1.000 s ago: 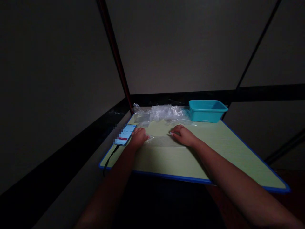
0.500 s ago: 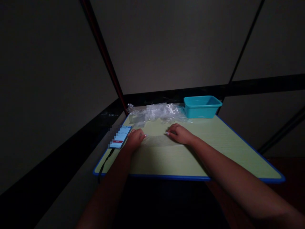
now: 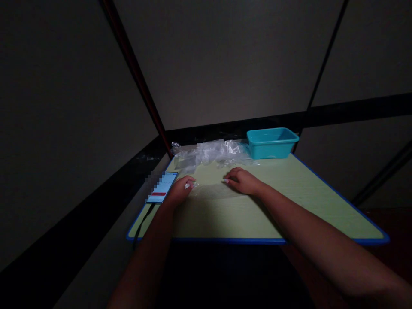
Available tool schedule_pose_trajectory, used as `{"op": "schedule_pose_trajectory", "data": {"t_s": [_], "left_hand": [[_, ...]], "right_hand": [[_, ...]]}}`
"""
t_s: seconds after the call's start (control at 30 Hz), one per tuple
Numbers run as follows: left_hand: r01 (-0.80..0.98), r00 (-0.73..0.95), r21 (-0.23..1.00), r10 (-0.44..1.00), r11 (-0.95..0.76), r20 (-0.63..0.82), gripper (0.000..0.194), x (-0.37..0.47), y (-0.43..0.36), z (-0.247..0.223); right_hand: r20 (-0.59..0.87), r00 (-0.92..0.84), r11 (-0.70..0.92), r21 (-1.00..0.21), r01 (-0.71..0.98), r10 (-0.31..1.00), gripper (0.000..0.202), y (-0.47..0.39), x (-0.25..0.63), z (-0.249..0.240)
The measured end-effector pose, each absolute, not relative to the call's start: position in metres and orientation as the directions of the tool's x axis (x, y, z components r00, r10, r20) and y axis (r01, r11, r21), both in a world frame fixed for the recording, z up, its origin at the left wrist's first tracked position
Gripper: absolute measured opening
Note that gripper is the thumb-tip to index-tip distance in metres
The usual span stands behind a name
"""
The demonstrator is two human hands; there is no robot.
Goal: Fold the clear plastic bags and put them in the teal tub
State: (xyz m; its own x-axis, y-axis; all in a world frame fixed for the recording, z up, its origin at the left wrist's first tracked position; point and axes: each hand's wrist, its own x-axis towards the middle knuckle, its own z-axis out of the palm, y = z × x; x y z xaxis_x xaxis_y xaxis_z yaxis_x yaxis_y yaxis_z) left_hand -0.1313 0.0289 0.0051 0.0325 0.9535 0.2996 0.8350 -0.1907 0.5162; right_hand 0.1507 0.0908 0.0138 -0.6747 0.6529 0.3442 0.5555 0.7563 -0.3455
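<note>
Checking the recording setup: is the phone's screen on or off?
On. The phone lies flat at the table's left edge, its screen lit pale blue with a red bar.

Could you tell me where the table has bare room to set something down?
Bare table lies right of the right hand, below the teal bin, and along the near edge. The far left is crowded: crumpled plastic, phone, left hand on the clear sheet.
</note>
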Motion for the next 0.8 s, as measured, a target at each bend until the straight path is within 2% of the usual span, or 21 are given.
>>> {"op": "schedule_pose_trajectory", "data": {"t_s": [0.2,0.37,0.53,0.8], "left_hand": [[0.846,0.013,0.506,0.956,-0.166,0.292,0.028,-0.134,0.029,0.007],[0.843,-0.020,0.517,0.952,-0.149,0.307,0.029,-0.129,0.030,0.004],[0.866,0.011,0.472,0.948,-0.168,0.318,0.029,-0.123,0.030,0.006],[0.833,0.002,0.536,0.970,-0.135,0.242,0.041,-0.128,0.024,0.016]], "right_hand": [[0.303,-0.688,0.744,-0.394,0.540,0.660,0.040,0.082,0.148,0.017],[0.118,-0.794,0.755,-0.419,0.505,0.596,0.061,0.066,0.141,0.020],[0.059,-0.840,0.792,-0.375,0.482,0.539,0.069,0.054,0.132,0.022],[0.007,-0.850,0.804,-0.329,0.495,0.526,0.076,0.052,0.131,0.019]]}}
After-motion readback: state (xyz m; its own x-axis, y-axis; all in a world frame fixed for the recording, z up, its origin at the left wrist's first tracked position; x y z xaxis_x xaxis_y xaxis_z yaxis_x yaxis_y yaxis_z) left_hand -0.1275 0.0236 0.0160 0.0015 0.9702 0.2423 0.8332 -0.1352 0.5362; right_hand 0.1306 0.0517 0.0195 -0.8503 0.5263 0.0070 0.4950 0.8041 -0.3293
